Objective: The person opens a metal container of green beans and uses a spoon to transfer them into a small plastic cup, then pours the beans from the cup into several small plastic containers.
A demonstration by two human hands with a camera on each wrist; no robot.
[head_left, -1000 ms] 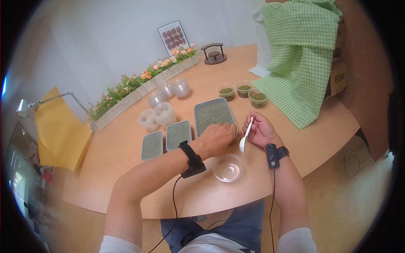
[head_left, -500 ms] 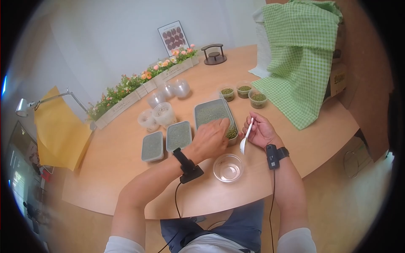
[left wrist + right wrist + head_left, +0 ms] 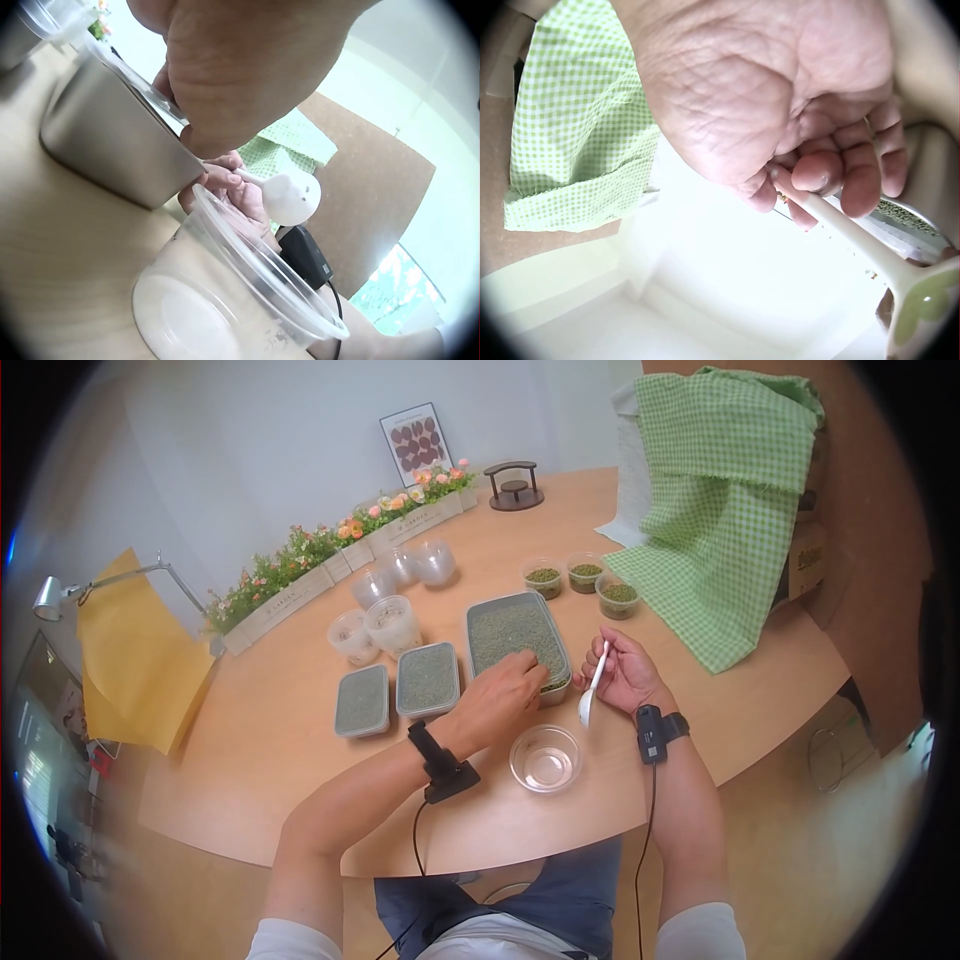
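Observation:
My left hand [image 3: 500, 695] grips the front edge of the translucent lid [image 3: 512, 630] on the largest metal container [image 3: 112, 135]. The lid sits a little askew, and mung beans [image 3: 556, 685] show at the container's front right corner. The left fingertips are largely hidden in the left wrist view. In my right hand [image 3: 625, 672] is a white spoon [image 3: 593, 685], held by its handle with the bowl pointing down toward me. A green pattern marks the spoon's bowl [image 3: 930, 300]. Just in front of the container stands a clear plastic bowl [image 3: 546, 760] with nothing in it.
Two smaller lidded containers [image 3: 428, 678] stand left of the large one. Behind them are stacked clear cups [image 3: 392, 626] and several upturned clear cups [image 3: 436, 563]. Three cups of green beans [image 3: 617, 598] stand back right beside a green checked cloth [image 3: 720, 510]. Flower boxes [image 3: 350, 555] line the back edge.
My left hand has drawn the lid's front right corner back from the rim, uncovering mung beans, then shifted slightly. The right hand keeps the spoon in place. The head view has tilted slightly.

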